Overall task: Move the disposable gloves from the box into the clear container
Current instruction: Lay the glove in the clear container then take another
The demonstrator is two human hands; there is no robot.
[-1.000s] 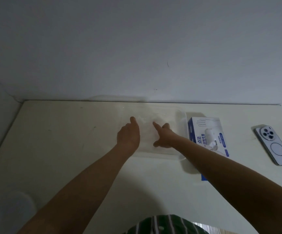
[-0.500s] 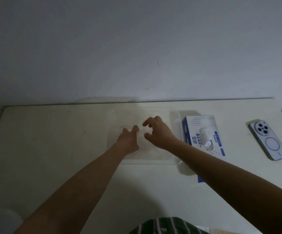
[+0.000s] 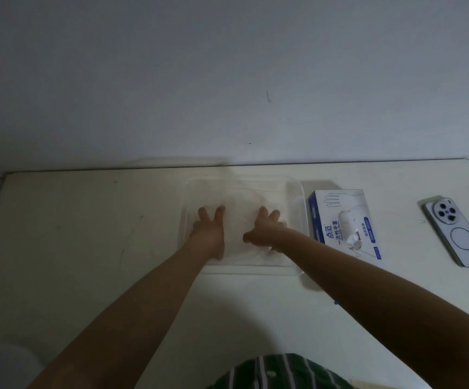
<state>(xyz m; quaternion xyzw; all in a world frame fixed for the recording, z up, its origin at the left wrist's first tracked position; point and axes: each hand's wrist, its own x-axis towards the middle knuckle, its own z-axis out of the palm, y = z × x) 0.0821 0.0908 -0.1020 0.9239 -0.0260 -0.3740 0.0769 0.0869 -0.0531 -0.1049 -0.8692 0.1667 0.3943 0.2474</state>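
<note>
The left grip [image 3: 209,234] and right grip [image 3: 269,230] are both down inside the clear container [image 3: 295,188]. Each is wide, fingers spread flat on the filmy disposable gloves [image 3: 240,210] lying under and between them. The glove box [image 3: 342,220] sits on the bench [image 3: 87,234] just right of the right grip, with a phone [image 3: 456,234] farther right.

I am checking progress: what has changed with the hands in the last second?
The left hand and right hand, close together half a second ago with the right fingers curled, have moved apart and now lie flat, fingers spread, on the faint clear gloves in the container. Neither grips anything. The box and phone stayed in place.
</note>
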